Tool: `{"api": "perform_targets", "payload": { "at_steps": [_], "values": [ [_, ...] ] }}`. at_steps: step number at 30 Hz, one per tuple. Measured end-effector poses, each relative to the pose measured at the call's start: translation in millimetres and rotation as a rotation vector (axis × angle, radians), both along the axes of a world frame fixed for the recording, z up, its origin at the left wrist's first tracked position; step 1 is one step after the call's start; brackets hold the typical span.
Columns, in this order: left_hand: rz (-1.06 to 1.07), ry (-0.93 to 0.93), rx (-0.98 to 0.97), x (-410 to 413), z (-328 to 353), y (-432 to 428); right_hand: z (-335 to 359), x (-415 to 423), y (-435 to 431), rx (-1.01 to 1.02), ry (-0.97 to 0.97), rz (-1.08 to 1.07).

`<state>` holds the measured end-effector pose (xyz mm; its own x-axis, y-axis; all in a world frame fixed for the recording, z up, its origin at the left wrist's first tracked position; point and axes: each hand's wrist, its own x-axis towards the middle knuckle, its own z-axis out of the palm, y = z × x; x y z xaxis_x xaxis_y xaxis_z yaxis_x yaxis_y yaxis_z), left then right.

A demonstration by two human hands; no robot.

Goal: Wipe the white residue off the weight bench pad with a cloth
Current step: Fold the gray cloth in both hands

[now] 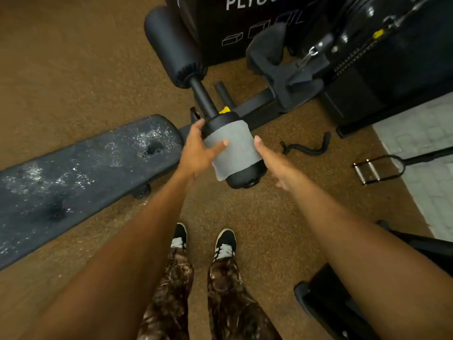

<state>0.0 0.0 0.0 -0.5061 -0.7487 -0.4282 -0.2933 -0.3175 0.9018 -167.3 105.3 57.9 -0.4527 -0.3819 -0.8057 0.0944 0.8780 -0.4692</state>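
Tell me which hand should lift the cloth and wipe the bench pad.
Left, probably. The left hand rests on the cloth, thumb across it, and the bench pad with white residue lies on that side. The right hand is open beside the cloth's other edge, farther from the pad.

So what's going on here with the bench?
A person stands beside a weight bench. A grey cloth is draped over the bench's black roller. The left hand has its thumb on the cloth, and the right hand reaches in beside it. The pad is speckled with white residue, so wiping has not yet begun.
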Motion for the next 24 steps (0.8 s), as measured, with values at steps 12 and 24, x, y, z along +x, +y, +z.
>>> {"api": "perform_targets", "payload": {
  "at_steps": [12,24],
  "values": [
    [-0.126,-0.465,-0.294,7.3,22.8,-2.9,-8.7,9.9,-8.0,-0.447,0.226,-0.23],
    [0.052,0.479,0.301,55.6,86.5,2.6,80.3,49.4,-37.6,-0.794,-0.37,-0.155]
  ]
}}
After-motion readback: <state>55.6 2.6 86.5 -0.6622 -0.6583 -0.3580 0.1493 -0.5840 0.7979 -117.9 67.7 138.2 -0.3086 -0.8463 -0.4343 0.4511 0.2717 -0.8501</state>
